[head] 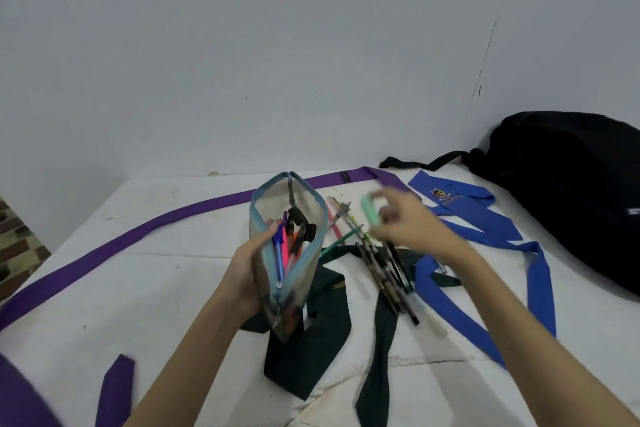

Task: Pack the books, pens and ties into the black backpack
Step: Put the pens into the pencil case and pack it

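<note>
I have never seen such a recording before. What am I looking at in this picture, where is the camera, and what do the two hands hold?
No machine is here: these are a person's two bare arms. The single camera sits on the person's head and looks forward and down. The left hand grips a clear pencil case, open at the top, with coloured pens inside. The right hand, blurred by motion, pinches a pale green marker above a pile of loose pens and pencils. On the white surface lie a purple tie, a blue tie and a dark green tie. The black backpack rests at far right. No books are visible.
</note>
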Demonstrator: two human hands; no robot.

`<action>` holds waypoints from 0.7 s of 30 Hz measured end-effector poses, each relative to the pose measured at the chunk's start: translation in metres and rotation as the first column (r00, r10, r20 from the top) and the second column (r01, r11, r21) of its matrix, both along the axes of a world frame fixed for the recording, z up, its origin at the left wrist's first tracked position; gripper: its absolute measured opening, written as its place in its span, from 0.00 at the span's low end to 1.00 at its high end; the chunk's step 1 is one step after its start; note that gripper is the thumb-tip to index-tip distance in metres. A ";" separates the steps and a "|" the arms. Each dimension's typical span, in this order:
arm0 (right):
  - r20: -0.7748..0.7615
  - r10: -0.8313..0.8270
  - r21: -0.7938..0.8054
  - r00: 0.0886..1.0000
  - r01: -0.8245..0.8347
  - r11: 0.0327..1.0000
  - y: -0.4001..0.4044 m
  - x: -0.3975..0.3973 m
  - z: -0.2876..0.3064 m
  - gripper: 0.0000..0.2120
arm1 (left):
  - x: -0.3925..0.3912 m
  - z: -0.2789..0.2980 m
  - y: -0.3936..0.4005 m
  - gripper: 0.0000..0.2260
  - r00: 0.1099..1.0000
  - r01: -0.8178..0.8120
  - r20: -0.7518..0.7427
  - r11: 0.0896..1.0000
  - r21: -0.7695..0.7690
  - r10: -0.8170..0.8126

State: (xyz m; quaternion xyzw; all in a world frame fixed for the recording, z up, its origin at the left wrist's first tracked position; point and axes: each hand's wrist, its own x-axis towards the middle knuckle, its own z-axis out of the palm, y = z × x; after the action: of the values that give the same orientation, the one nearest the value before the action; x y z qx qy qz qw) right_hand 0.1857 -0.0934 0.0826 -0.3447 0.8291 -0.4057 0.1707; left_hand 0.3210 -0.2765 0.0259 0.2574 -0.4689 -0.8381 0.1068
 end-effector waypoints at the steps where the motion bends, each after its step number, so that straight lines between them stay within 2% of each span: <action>1: 0.048 -0.122 -0.220 0.991 0.129 0.967 0.001 -0.002 0.018 0.27 | -0.002 0.002 0.006 0.10 1.000 0.017 -0.005 1.000 0.001 -0.017; 2: 0.091 -0.194 -0.402 0.977 0.214 0.890 0.002 -0.002 0.035 0.28 | -0.005 0.001 0.011 0.11 0.999 0.033 -0.010 0.999 0.008 -0.033; 3: 0.107 -0.224 -0.518 0.969 0.246 0.819 -0.001 0.000 0.048 0.28 | -0.008 0.002 0.017 0.13 0.999 0.047 -0.009 0.999 0.017 -0.046; 4: 0.094 -0.231 -0.568 0.968 0.243 0.786 -0.006 0.004 0.057 0.27 | -0.011 0.000 0.021 0.14 0.998 0.057 -0.015 0.998 0.025 -0.056; 5: 0.063 -0.227 -0.562 0.972 0.222 0.797 -0.012 0.008 0.062 0.26 | -0.015 0.001 0.025 0.15 0.998 0.063 -0.027 0.997 0.035 -0.062; 7: -0.004 -0.178 -0.422 0.984 0.160 0.892 -0.029 0.015 0.058 0.24 | -0.023 0.000 0.030 0.17 0.998 0.054 -0.043 0.996 0.070 -0.051; 9: -0.061 -0.101 -0.205 0.993 0.087 0.975 -0.046 0.017 0.045 0.25 | -0.031 -0.001 0.029 0.20 0.999 0.032 -0.042 0.995 0.094 -0.028; 12: -0.190 0.036 0.078 0.981 -0.021 0.997 -0.066 0.013 0.037 0.23 | -0.037 0.000 0.022 0.19 0.997 0.007 -0.079 0.995 0.096 0.001; 14: -0.275 0.064 0.078 0.959 -0.044 0.996 -0.072 0.008 0.042 0.19 | -0.036 0.003 0.014 0.18 0.998 -0.015 -0.068 0.997 0.069 0.020; 16: -0.302 -0.035 -0.080 0.953 0.011 0.997 -0.073 -0.004 0.048 0.13 | -0.035 0.002 0.001 0.16 0.998 -0.047 -0.032 0.998 0.045 0.049; 18: -0.264 -0.184 -0.253 0.947 0.116 0.960 -0.073 -0.019 0.043 0.06 | -0.034 -0.001 -0.014 0.15 0.996 -0.094 0.007 0.995 0.043 0.094; 19: -0.245 -0.232 -0.268 0.941 0.164 0.949 -0.074 -0.027 0.036 0.04 | -0.033 0.000 -0.021 0.15 0.994 -0.109 0.030 0.993 0.040 0.108; 20: -0.245 -0.238 -0.210 0.940 0.188 0.960 -0.076 -0.033 0.025 0.04 | -0.032 -0.001 -0.028 0.15 0.993 -0.114 0.043 0.993 0.041 0.112; 21: -0.265 -0.192 -0.082 0.945 0.176 0.981 -0.079 -0.038 0.010 0.06 | -0.031 -0.001 -0.034 0.14 0.992 -0.114 0.052 0.993 0.043 0.112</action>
State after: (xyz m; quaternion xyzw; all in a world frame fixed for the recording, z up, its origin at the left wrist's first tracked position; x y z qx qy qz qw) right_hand 0.1481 -0.1725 0.0929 -0.3233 0.8611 -0.3923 0.0067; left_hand 0.2898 -0.3102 0.0245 0.3068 -0.4370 -0.8345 0.1363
